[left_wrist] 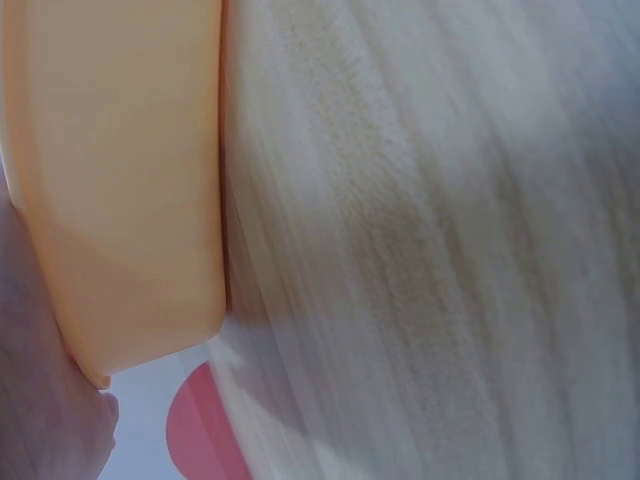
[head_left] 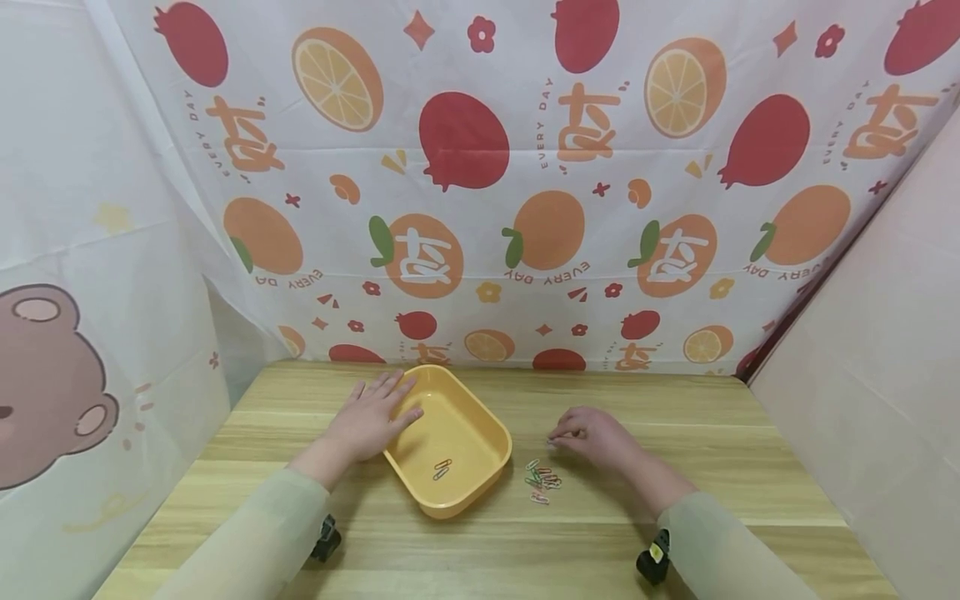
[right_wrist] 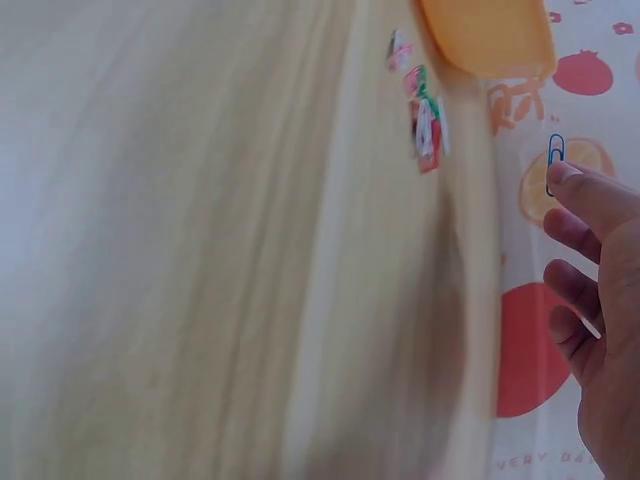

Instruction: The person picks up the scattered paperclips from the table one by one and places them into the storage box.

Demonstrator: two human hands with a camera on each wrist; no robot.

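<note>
Yellow tray [head_left: 457, 417]: looks like moulded plastic, smooth, softly glossy inside, more satin on the outer wall.
Blue paper clip [right_wrist: 556, 153]: looks like thin bent wire, smooth, with a coloured coat.
Loose paper clips [head_left: 543, 480]: look like coloured wire; too small to judge for gloss.
Tabletop [head_left: 525, 558]: wood-look, streaked with grain, low in sheen; solid timber or laminate, cannot tell.
Fruit-print backdrop [head_left: 480, 58]: looks like thin cloth, matt, creased along folds.
Bear-print side sheet [head_left: 56, 208]: clothlike, matt, lightly wrinkled.
Sleeves [head_left: 243, 521]: soft cloth, matt, plain.
</note>
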